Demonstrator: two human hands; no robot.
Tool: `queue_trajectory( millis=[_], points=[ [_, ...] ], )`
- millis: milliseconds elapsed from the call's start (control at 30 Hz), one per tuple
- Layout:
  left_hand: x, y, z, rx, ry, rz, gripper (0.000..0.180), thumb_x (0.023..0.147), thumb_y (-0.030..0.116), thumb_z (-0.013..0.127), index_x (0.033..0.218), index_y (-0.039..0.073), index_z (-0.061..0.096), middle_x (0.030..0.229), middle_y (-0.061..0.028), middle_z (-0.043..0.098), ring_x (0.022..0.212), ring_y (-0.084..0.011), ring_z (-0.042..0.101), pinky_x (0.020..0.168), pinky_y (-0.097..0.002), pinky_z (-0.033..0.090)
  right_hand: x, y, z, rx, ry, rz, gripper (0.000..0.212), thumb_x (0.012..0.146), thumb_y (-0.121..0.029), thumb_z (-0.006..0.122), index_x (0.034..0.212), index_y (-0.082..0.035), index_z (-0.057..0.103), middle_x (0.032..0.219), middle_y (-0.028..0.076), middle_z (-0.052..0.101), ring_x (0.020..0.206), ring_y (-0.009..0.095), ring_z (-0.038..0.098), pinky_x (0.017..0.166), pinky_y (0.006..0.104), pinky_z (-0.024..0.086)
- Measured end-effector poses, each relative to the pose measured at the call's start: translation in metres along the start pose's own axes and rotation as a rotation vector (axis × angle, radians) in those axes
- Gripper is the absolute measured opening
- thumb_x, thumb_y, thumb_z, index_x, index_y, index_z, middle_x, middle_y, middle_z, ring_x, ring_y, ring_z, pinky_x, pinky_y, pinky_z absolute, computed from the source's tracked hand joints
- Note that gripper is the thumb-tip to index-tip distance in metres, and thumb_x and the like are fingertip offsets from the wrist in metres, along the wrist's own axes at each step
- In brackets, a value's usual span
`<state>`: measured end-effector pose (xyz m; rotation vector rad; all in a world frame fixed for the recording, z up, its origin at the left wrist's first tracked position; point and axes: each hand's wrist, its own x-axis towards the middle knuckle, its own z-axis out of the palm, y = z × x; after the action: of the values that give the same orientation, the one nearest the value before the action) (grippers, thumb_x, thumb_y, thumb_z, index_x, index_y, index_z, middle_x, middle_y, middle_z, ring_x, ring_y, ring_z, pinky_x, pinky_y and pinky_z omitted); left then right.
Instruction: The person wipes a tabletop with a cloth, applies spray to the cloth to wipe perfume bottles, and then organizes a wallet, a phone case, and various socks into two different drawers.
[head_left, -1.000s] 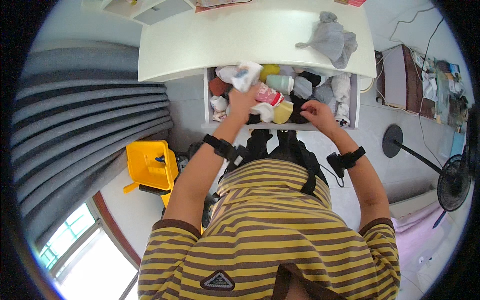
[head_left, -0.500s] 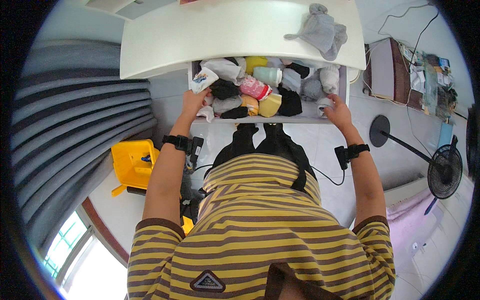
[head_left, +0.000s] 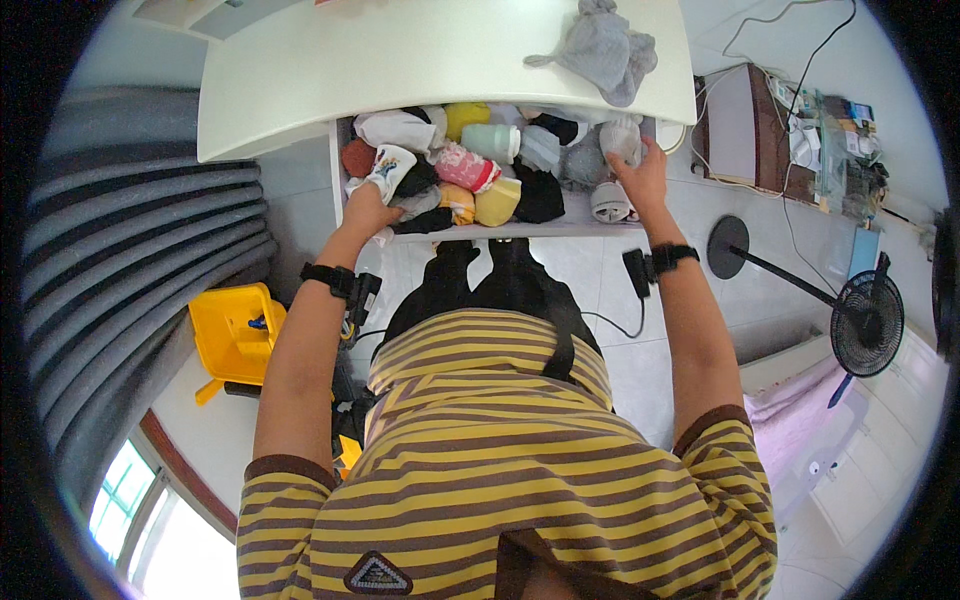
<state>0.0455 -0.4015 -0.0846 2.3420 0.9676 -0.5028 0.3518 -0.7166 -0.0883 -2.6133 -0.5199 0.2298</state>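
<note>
A pulled-out white drawer (head_left: 585,231) holds several rolled and bundled socks. At its left end my left hand (head_left: 368,208) is closed on a white sock with a coloured print (head_left: 392,168). A rust-red bundle (head_left: 357,157) lies just beyond it. My right hand (head_left: 643,182), at the right end, has thumb and fingers round a pale grey sock (head_left: 621,138). Below that hand sits a white rolled sock with dark marks (head_left: 608,203). Between the hands lie a pink patterned roll (head_left: 466,167), a pale green roll (head_left: 488,142), a yellow bundle (head_left: 497,203) and a black bundle (head_left: 540,195).
Grey cloth pieces (head_left: 605,55) rest on the white tabletop (head_left: 400,65) above the drawer. A yellow bin (head_left: 235,330) stands at left by the grey curtain (head_left: 150,215). To the right are a black fan (head_left: 866,322) and a shelf with clutter (head_left: 800,145).
My right hand has left the white rolled sock and moved farther in, onto the pale grey one. My left hand has shifted right with the printed sock, uncovering the rust-red bundle.
</note>
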Motion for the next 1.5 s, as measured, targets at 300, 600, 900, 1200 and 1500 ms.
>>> queue_trajectory(
  millis=[300,600,900,1200,1500],
  points=[
    [-0.011,-0.008,-0.001,-0.082,0.136,-0.019,0.037,0.062,0.024,0.072,0.084,-0.004,0.062,0.078,-0.0225,0.063,0.076,-0.0346,0.064,0.066,-0.0395,0.051,0.013,-0.008,-0.016,-0.180,-0.385,0.093,0.061,0.068,-0.017,0.063,0.126,-0.013,0.041,0.119,0.019,0.048,0.106,0.036,0.051,0.088,0.0423,0.044],
    [-0.027,0.014,-0.026,-0.546,0.218,-0.218,0.036,0.077,0.028,0.068,0.087,-0.005,0.062,0.064,-0.0098,0.063,0.050,-0.0167,0.061,0.045,-0.0294,0.046,-0.015,0.000,-0.037,-0.530,-0.265,-0.406,0.059,0.067,-0.031,0.064,0.122,-0.018,0.049,0.128,0.015,0.044,0.109,0.036,0.049,0.089,0.0391,0.043],
    [-0.050,0.088,-0.049,-0.706,0.190,-0.083,0.027,0.077,0.025,0.068,0.085,0.000,0.065,0.062,-0.0051,0.061,0.053,-0.0103,0.055,0.049,-0.0259,0.043,0.062,-0.024,0.053,1.066,-0.235,0.515,0.031,0.073,-0.018,0.066,0.087,0.008,0.054,0.076,0.016,0.061,0.060,0.022,0.057,0.051,0.0310,0.045],
    [-0.057,0.090,-0.023,-0.809,0.136,-0.045,0.030,0.080,0.025,0.065,0.096,0.001,0.063,0.080,-0.0035,0.066,0.053,-0.0098,0.056,0.050,-0.0240,0.044,0.000,-0.075,0.064,1.089,-0.583,0.662,0.013,0.076,-0.003,0.066,0.073,0.002,0.054,0.068,0.006,0.057,0.052,0.013,0.053,0.042,0.0212,0.042],
    [-0.057,0.099,-0.021,-0.703,0.165,-0.103,0.028,0.079,0.029,0.065,0.090,0.003,0.066,0.066,-0.0042,0.063,0.053,-0.0106,0.057,0.049,-0.0260,0.043,-0.003,-0.063,0.057,1.047,-0.644,0.673,0.023,0.076,-0.010,0.066,0.062,0.001,0.052,0.060,0.007,0.055,0.046,0.013,0.050,0.038,0.0246,0.037]
  ],
)
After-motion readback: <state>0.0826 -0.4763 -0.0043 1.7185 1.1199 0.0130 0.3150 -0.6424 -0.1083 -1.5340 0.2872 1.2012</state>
